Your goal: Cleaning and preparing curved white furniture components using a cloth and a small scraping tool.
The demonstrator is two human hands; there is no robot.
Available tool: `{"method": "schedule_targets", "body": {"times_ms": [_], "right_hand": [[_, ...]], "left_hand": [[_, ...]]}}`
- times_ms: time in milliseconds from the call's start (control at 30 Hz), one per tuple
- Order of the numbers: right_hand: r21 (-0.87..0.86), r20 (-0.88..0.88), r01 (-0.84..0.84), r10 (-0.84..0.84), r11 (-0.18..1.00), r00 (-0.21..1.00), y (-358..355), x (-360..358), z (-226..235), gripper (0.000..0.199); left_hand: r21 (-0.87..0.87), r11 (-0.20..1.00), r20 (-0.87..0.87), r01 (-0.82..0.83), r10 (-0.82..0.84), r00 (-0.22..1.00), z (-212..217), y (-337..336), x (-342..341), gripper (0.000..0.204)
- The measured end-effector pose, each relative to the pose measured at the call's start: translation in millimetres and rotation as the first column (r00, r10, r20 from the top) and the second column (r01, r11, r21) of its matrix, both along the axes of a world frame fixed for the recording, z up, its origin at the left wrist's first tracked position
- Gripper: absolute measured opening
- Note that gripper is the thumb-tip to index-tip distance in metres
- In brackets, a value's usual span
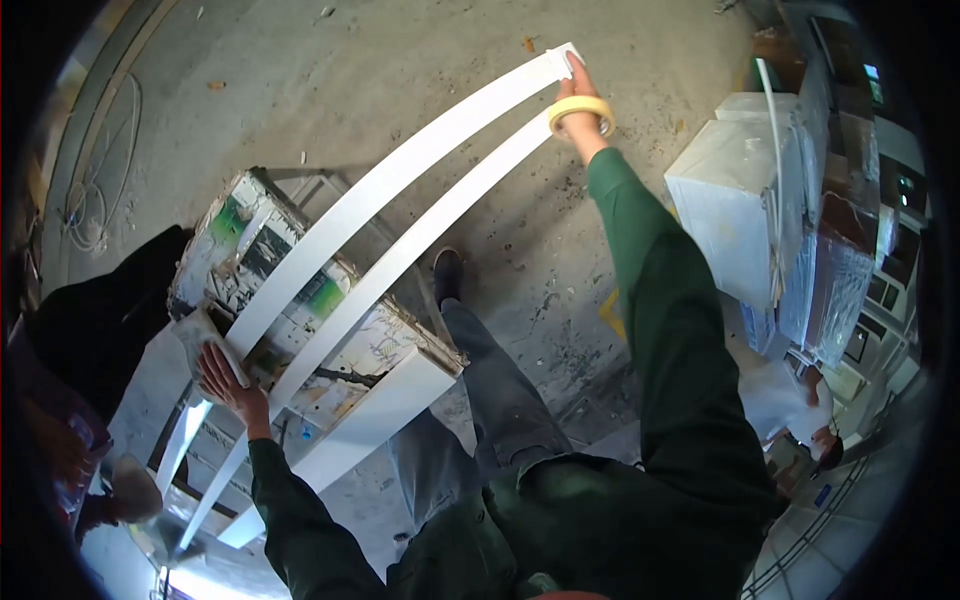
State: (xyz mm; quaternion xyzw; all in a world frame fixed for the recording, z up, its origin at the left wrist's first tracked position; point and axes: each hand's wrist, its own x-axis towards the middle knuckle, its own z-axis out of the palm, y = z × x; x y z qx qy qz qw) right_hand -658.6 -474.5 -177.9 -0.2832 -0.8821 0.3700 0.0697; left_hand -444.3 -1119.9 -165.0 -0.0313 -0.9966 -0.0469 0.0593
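Two long white strips run from the lower left toward the upper right: an upper white strip (400, 172) and a lower white strip (425, 237). My right hand (580, 125) is closed at the far end of the upper strip, next to a small white piece there. A pale yellow roll of tape (556, 116) rings the base of that hand like a bracelet. My left hand (236, 396) lies with fingers stretched flat against a pale grey-white block (198, 338), beside the strips. Both strips cross over a paint-stained, worn work stand (245, 262).
A white board (385, 405) edges the stand's near side. Wrapped boxes (735, 185) are stacked at right. One person (785, 405) is at the lower right; another person's arm (70, 440) shows at left. A cable (130, 150) lies on the far-left floor.
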Motion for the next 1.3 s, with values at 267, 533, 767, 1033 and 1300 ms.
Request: {"method": "schedule_targets", "body": {"times_ms": [267,533,767,1033,1300], "right_hand": [[0.502,0.411,-0.292,0.072,0.814,0.909,0.1,-11.0,9.9,0.043],[0.700,0.519,-0.501,0.119,0.509,0.847,-8.6,-11.1,-5.0,0.043],[-0.204,-0.155,-0.185,0.154,0.961,0.976,-44.6,8.6,-9.0,0.044],[-0.983,-0.160,-0.165,0.078,0.075,0.984,-184.6,103.5,56.5,0.013],[-0.935,-0.114,-0.187,0.242,0.302,0.963,-289.7,194.8,84.3,0.016]], "left_hand": [[0.007,0.997,0.078,-0.076,0.076,0.994,-4.2,6.3,-5.1,0.063],[0.085,0.996,0.041,-0.030,0.026,0.999,-0.3,-9.3,2.7,0.064],[0.122,0.992,0.081,0.026,-0.036,0.996,-8.0,-110.3,19.5,0.058],[0.157,0.970,0.440,-0.184,0.098,0.893,25.9,-268.4,38.8,0.070],[0.194,0.981,0.190,-0.001,-0.037,0.981,37.9,-228.8,116.0,0.052]]}}
